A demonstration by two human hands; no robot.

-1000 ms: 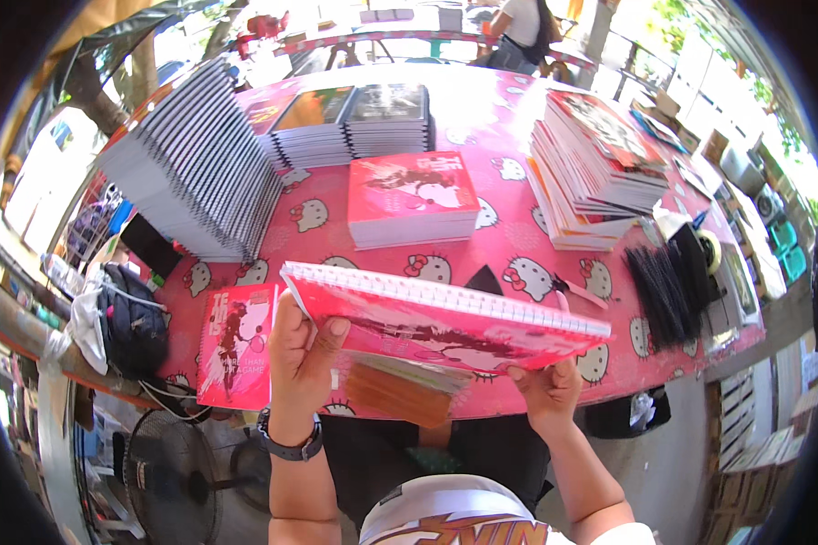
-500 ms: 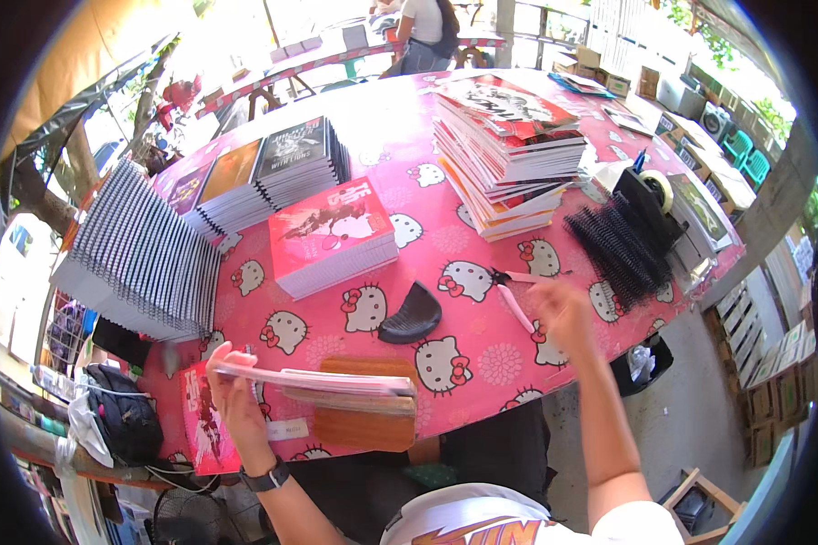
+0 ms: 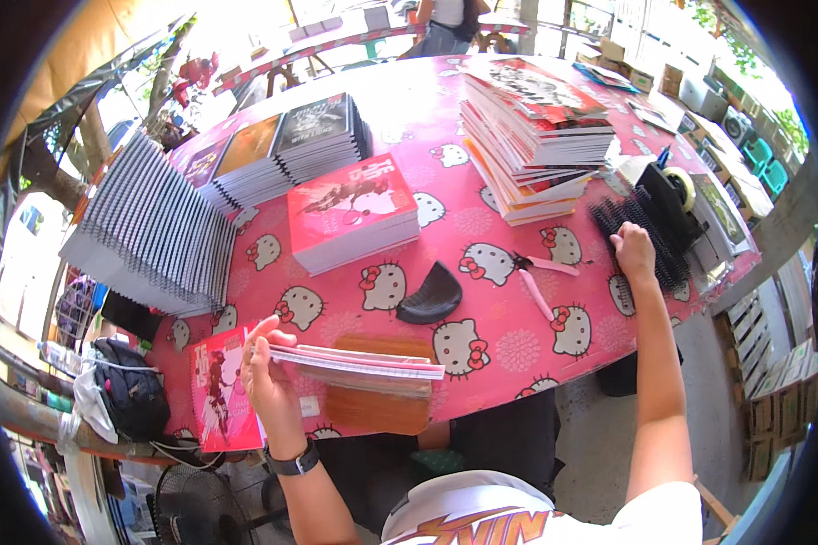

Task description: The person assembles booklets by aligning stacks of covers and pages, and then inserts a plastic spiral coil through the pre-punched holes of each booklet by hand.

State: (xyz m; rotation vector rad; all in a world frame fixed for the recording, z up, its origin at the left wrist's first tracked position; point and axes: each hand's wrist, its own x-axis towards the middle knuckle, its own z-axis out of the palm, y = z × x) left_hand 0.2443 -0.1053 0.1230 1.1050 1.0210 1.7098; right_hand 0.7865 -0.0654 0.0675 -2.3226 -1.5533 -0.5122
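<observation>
My left hand (image 3: pixel 271 386) is closed on the left end of a thin unbound book (image 3: pixel 373 366), its page edges facing up, above a brown wooden board (image 3: pixel 377 413). My right hand (image 3: pixel 634 250) reaches to the pile of black spiral binding coils (image 3: pixel 663 263) at the right. Its fingers are curled together at the pile's left side, over a coil. Pink-handled pliers (image 3: pixel 541 277) lie apart from both hands. Beside them sits a black curved block (image 3: pixel 432 295). A red-covered book (image 3: pixel 218 391) lies flat beside my left hand.
A red-covered book stack (image 3: pixel 354 241) stands mid-table. Spiral-bound books rise in a tall pile (image 3: pixel 150 245) at the left, with more stacks (image 3: pixel 314 136) behind. A high leaning stack (image 3: pixel 536 154) is at the back right. A black tape dispenser (image 3: pixel 673 200) adjoins the coils. Someone (image 3: pixel 450 27) is in the background.
My right hand has moved right, from beside the pliers to the coils. My left hand still holds the book, which now tilts slightly differently. The whole view has shifted a little.
</observation>
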